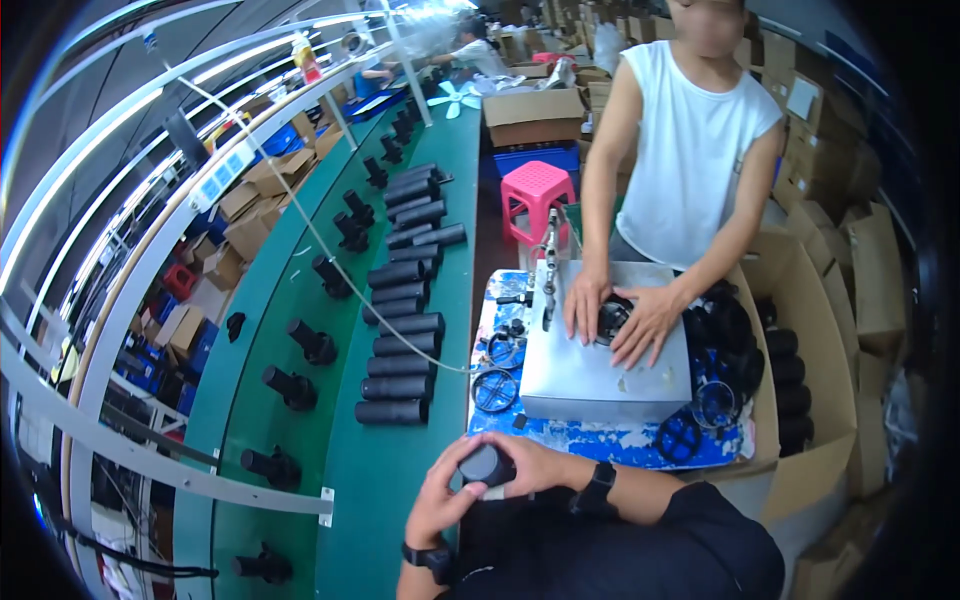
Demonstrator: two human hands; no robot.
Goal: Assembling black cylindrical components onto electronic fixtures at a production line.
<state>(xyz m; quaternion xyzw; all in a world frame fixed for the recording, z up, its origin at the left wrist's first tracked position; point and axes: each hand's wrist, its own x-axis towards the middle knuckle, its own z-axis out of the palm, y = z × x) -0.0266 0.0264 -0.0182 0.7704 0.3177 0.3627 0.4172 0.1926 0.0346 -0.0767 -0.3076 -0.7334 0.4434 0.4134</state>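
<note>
Both my hands close around a black cylindrical part, held near my body at the green bench's right edge. My left hand wraps it from the left, and my right hand grips it from the right. Only its dark round end shows well; the rest lies behind my fingers. Beyond my hands, several black cylinders lie side by side on the green workbench. Across from me, a co-worker's hands press on a round black part set in the top of a silver metal box.
Smaller black parts with flared bases stand spaced along the bench's left strip. A black ring lies on the blue, paint-worn table. At right is a cardboard box holding black cylinders. A white rail crosses the left side; a pink stool stands behind.
</note>
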